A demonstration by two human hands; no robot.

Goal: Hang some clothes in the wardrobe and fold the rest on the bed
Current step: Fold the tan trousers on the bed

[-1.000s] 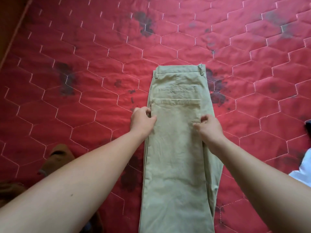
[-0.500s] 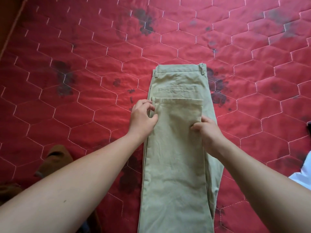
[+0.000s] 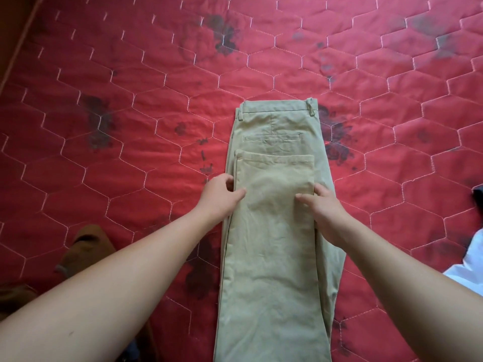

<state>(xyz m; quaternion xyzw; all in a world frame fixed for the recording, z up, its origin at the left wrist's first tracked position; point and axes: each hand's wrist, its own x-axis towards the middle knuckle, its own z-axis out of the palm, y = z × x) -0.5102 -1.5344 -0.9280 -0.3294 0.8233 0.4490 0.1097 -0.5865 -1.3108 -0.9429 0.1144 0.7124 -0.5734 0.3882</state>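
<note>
Khaki trousers point(image 3: 274, 231) lie lengthwise on the red quilted bed cover point(image 3: 130, 113), waistband at the far end. The legs are folded up over the seat, their hems ending just below the back pocket. My left hand point(image 3: 222, 194) holds the left edge of the folded legs, thumb on top and fingers curled under the edge. At the right edge my right hand point(image 3: 324, 207) does the same, thumb lying on the cloth and fingers round the side.
A brown garment point(image 3: 83, 252) lies at the lower left on the cover. A white cloth point(image 3: 467, 265) and a dark item point(image 3: 478, 197) sit at the right edge. The cover bears dark stains. A wooden frame point(image 3: 15, 43) runs along the upper left.
Both hands have slid a little back toward me along the edges of the folded legs. The trousers lie as before.
</note>
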